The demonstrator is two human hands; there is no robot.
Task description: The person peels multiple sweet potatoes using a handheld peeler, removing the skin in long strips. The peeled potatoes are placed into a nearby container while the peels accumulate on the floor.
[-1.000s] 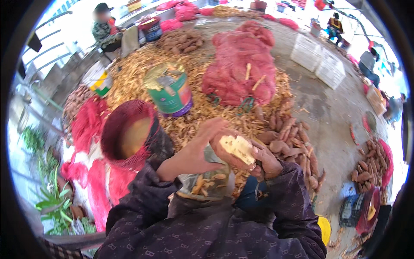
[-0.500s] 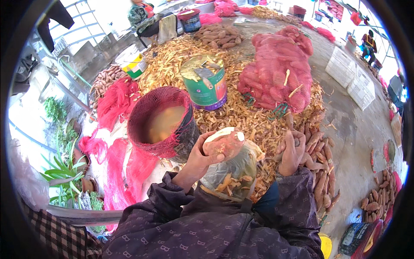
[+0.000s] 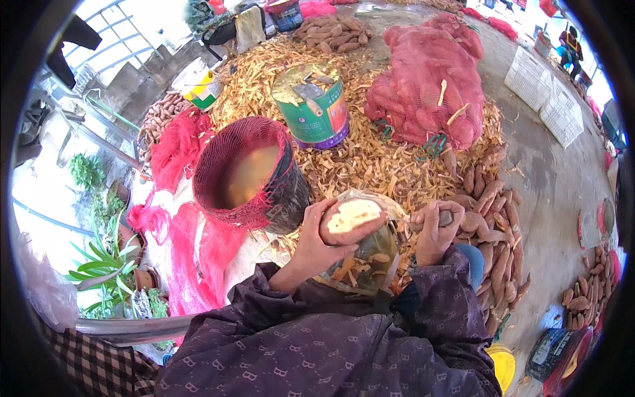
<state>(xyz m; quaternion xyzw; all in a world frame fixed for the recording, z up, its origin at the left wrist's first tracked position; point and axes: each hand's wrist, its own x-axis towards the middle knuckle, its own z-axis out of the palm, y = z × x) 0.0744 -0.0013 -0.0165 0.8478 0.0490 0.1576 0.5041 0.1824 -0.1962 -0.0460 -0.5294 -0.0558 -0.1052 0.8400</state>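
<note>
My left hand (image 3: pixel 311 241) is closed round a large sweet potato (image 3: pixel 352 223). A pale peeled patch faces up, and reddish skin remains round its sides. Close to its right, my right hand (image 3: pixel 434 233) grips a short-handled tool (image 3: pixel 448 218) whose rounded grey end sticks out of the fist. Its working end is too unclear to name. Beneath the sweet potato, a clear plastic bag (image 3: pixel 382 248) covers my lap, with peelings on it. Unpeeled sweet potatoes (image 3: pixel 493 231) are heaped beside my right hand.
A bucket (image 3: pixel 291 198) lined with red mesh holds cloudy water at left. Beyond it, a green tin (image 3: pixel 311 116) carries a flat-bladed tool on top. Peelings (image 3: pixel 377 172) cover the ground. A full red mesh sack (image 3: pixel 426 89) lies ahead; white crates (image 3: pixel 546 92) stand farther right.
The sweet potato has turned so its peeled patch faces up and has shifted slightly right. My right hand has moved a little left and down, nearer to it. The view has tilted slightly.
</note>
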